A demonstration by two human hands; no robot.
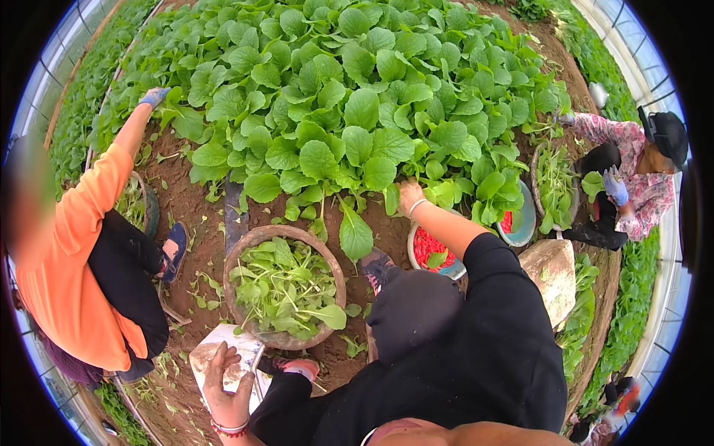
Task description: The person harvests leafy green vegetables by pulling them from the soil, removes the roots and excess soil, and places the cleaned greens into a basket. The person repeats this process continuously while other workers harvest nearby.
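Observation:
At the front edge of a dense bed of leafy greens (362, 108), my right hand (411, 195) reaches in among the lower leaves. Its fingertips are partly covered by foliage, so I cannot tell whether they grip a stem. My left hand (227, 376) is raised with fingers apart and nothing in it, over a soil-stained white block (215, 357). Before me stands a round, mud-coated tub (339, 281) holding loose picked leaves (284, 290). Below my right forearm sits a basin (458, 271) with many small red pieces (427, 245) and one leaf on top.
On the left a person in an orange top (89, 223) reaches into the bed, beside another tub (150, 206). At right, a person in a floral top (641, 161) crouches by a tub of greens (555, 184). A second basin (524, 217) and a pale block (549, 273) stand between us.

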